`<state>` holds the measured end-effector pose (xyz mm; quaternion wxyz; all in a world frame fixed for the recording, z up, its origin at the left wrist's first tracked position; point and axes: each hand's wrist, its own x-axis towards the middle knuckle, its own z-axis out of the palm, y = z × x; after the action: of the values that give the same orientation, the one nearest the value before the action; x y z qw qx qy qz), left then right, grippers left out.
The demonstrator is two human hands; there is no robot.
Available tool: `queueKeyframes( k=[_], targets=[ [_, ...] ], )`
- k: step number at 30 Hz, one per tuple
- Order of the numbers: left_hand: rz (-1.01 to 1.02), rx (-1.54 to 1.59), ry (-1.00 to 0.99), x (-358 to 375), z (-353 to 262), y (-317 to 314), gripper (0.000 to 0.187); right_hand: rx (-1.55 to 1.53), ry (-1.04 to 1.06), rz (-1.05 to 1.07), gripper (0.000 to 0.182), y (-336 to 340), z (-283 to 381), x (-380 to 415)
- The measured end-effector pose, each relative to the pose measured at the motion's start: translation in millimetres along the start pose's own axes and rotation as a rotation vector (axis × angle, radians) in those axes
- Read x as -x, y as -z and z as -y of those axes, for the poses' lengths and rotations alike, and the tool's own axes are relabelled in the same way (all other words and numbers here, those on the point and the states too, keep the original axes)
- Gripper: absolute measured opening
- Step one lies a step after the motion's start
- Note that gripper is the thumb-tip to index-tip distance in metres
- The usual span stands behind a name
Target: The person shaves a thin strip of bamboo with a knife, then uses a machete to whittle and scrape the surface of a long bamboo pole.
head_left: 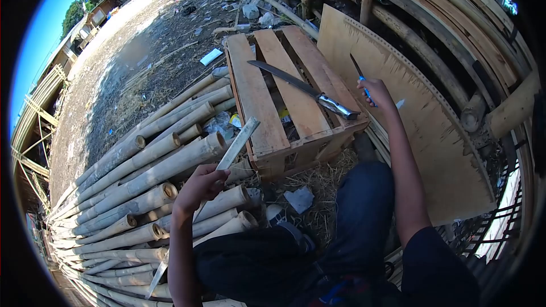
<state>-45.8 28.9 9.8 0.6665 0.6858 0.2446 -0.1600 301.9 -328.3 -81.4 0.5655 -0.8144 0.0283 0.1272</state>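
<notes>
My left hand (200, 189) is closed around a long, flat bamboo strip (240, 141), which slants from the lower left up toward the crate. Out to the right, my right hand (376, 94) grips a small knife (357, 67) by its blue handle, the dark blade pointing up and away. Between the hands stands a wooden slatted crate (267, 128). Across its top slats lies a large machete (293, 82) with a dark blade and a metal-and-black handle. Neither hand touches the crate or the machete.
Stacked bamboo poles (153, 176) fill the left side, their cut ends toward me. A plywood sheet (424, 136) leans at the right, before more bamboo poles (409, 34). Litter and straw cover the ground. A grey stone (299, 199) lies near my bent knee (367, 187).
</notes>
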Motion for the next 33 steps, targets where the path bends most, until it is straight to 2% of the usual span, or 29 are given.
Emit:
queueKeyframes(
  k=[2,3,5,9,11,12,14,15,17,18,20,23,25,27,29,31,32,33],
  targets=[
    [0.026,-0.007,0.024,-4,0,-4,0.024,0.337,0.198,0.042,0.041,-1,-25,-7],
    [0.029,-0.010,0.030,-5,0,-6,0.024,0.335,0.192,0.041,0.041,-4,-33,-10],
    [0.021,-0.007,0.041,-6,-1,-10,0.024,0.382,0.405,0.089,0.037,-12,-42,-17],
    [0.039,-0.011,0.051,-8,-1,-9,0.024,0.541,0.311,-0.005,0.033,-8,-23,-8],
    [0.011,-0.031,0.074,-7,-5,-11,0.023,0.425,0.160,-0.022,0.027,-4,-31,-12],
    [0.014,-0.032,0.077,-7,-6,-12,0.023,0.425,0.156,-0.023,0.027,-1,-36,-15],
    [-0.015,-0.029,0.073,-8,-7,-14,0.021,0.096,0.066,0.073,0.024,8,-52,-19],
    [-0.003,-0.037,0.079,-9,-7,-14,0.021,0.094,0.053,0.063,0.024,15,-66,-26],
    [0.007,-0.016,0.067,-9,-7,-14,0.020,0.320,0.126,-0.037,0.025,31,-98,-41],
    [0.016,-0.010,0.074,-9,-7,-15,0.020,0.318,0.110,-0.048,0.025,35,-111,-36],
    [0.020,-0.043,0.088,-10,-8,-17,0.023,0.525,0.110,-0.200,0.026,41,-141,-18],
    [-0.005,-0.086,0.108,-11,-10,-27,0.027,0.577,0.007,-0.207,0.033,37,-215,0],
    [-0.007,-0.085,0.099,-16,-9,-30,0.026,0.496,0.107,-0.320,0.021,21,-244,33],
    [0.006,-0.093,0.121,-22,-11,-39,0.026,0.572,0.085,-0.339,0.020,7,-303,42],
    [0.001,-0.092,0.124,-24,-14,-44,0.025,0.645,0.092,-0.354,0.019,-1,-320,47],
    [0.053,-0.042,0.138,-27,-16,-46,0.022,0.854,0.348,-0.501,0.019,0,-309,54],
    [0.068,-0.046,0.148,-29,-15,-46,0.023,0.852,0.358,-0.497,0.019,1,-299,50],
    [0.058,-0.037,0.145,-29,-17,-48,0.023,0.674,0.398,-0.581,0.020,4,-284,43]
  ],
)
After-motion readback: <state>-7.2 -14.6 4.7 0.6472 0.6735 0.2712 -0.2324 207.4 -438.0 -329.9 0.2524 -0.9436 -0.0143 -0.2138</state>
